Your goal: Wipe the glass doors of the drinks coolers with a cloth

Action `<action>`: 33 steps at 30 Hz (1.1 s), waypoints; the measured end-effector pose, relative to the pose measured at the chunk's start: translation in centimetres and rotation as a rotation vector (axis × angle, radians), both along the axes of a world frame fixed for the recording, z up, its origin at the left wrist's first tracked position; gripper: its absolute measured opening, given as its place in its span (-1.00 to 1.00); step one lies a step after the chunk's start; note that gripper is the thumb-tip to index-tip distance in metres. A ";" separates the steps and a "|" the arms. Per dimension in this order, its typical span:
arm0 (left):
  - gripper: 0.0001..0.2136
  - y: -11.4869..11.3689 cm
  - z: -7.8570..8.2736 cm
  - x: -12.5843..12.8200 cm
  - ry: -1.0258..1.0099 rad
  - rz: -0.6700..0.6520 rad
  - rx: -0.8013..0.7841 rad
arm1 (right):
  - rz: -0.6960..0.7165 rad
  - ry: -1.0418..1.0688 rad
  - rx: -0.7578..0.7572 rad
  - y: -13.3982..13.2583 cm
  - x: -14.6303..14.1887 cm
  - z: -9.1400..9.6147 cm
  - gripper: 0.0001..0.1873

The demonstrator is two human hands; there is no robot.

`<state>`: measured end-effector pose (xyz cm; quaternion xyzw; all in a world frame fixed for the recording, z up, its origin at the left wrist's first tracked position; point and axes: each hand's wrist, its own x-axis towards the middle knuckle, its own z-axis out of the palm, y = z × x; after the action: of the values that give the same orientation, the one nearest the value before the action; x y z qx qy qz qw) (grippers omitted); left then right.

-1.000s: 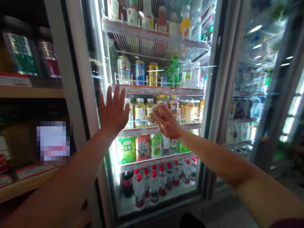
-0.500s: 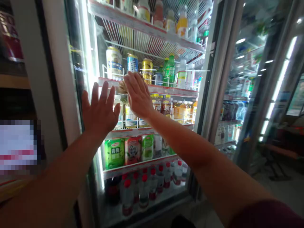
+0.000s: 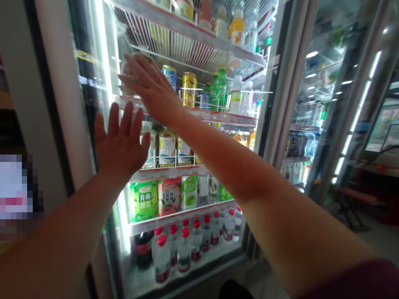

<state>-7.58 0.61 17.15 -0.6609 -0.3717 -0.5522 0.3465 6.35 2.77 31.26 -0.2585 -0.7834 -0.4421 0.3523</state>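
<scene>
The right hand (image 3: 152,89) covers a cloth (image 3: 125,88) at the left of the door (image 3: 202,54); the left hand (image 3: 121,145) is spread wide. The cloth seems soft and light, best held flat across its middle.

The right hand (image 3: 151,89) is sweeping toward 10 o'clock, leaving clear the gold can (image 3: 189,89) it was partly covering half a second ago. Its forearm (image 3: 224,170) is now mostly hiding the yellow-capped bottles (image 3: 217,124), while the whole scene is sliding toward 9 o'clock.
</scene>
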 end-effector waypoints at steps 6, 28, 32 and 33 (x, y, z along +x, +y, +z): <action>-0.42 -0.3 0.1 0.1 0.031 0.033 -0.019 | 0.111 0.018 -0.024 2.3 2.8 2.1 -0.54; -0.41 -0.8 0.3 0.5 0.018 0.089 -0.072 | 0.029 0.209 -0.012 4.8 15.1 0.6 -0.36; -0.39 -0.6 0.2 0.6 0.032 0.110 -0.044 | -0.005 0.340 0.000 5.7 18.7 -0.6 -0.36; -0.39 -0.7 0.2 0.7 0.029 0.114 -0.028 | -0.003 0.337 0.001 5.7 19.3 -1.1 -0.39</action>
<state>-6.89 -0.06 17.39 -0.6514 -0.4114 -0.5168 0.3734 25.65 8.43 30.20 -0.3302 -0.7126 -0.3932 0.4781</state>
